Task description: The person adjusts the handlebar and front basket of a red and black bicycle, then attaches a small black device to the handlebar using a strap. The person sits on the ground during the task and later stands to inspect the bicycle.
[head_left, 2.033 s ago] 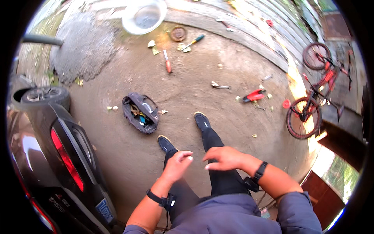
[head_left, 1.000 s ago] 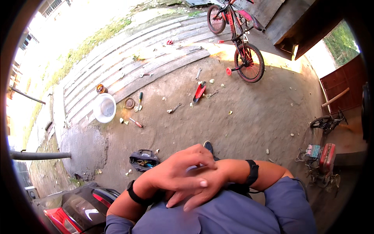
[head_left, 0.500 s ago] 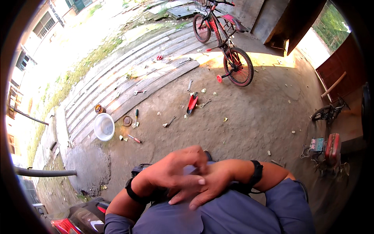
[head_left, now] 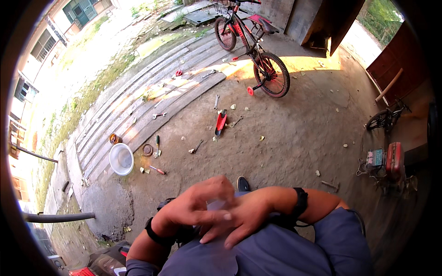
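Observation:
In front of my body, my left hand (head_left: 199,201) is held over my right hand (head_left: 251,212), the two overlapping. Its fingers are bent, its thumb stands apart from them, and some blur softens their tips. My right hand lies against the dark blue-grey shirt (head_left: 276,246), fingers stretched toward the lower left and partly covered by the left. I see nothing held in either. Beyond them on the ground lie a red-handled screwdriver (head_left: 158,170), a dark-handled screwdriver (head_left: 158,142), a wrench (head_left: 198,146) and a red and black part (head_left: 221,122).
A red and black bicycle (head_left: 271,76) stands at the far side. Left are a white tub (head_left: 121,159), a rusty tin (head_left: 115,138) and a brown ring (head_left: 147,149). More wrenches (head_left: 216,102) lie near wooden planks (head_left: 184,99). At right are a small bicycle (head_left: 378,121) and red case (head_left: 395,161).
The view has shifted slightly, and more of my dark shoe shows past my hands. Both hands stay overlapped, the left one a little lower and further left in the picture.

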A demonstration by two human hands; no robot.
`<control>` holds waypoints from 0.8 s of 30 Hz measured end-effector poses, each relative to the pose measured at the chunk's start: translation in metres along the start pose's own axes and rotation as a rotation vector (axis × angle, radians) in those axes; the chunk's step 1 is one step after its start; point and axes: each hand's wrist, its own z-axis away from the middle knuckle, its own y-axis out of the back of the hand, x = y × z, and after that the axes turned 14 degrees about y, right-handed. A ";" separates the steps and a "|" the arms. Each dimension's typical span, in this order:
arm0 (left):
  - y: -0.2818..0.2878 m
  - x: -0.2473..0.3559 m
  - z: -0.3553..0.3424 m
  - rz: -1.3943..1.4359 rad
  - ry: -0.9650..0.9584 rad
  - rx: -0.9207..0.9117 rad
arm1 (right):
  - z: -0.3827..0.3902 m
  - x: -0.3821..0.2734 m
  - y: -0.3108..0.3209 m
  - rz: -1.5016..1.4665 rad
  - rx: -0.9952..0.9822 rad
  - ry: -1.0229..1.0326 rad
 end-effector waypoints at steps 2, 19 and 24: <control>-0.010 0.004 -0.010 0.008 -0.039 0.051 | -0.001 0.003 -0.005 -0.071 0.006 -0.009; -0.019 0.005 -0.012 -0.037 0.002 0.033 | 0.004 -0.001 -0.010 -0.151 0.012 -0.060; -0.009 -0.005 0.001 -0.086 0.076 -0.053 | 0.005 0.005 -0.018 0.000 0.017 0.018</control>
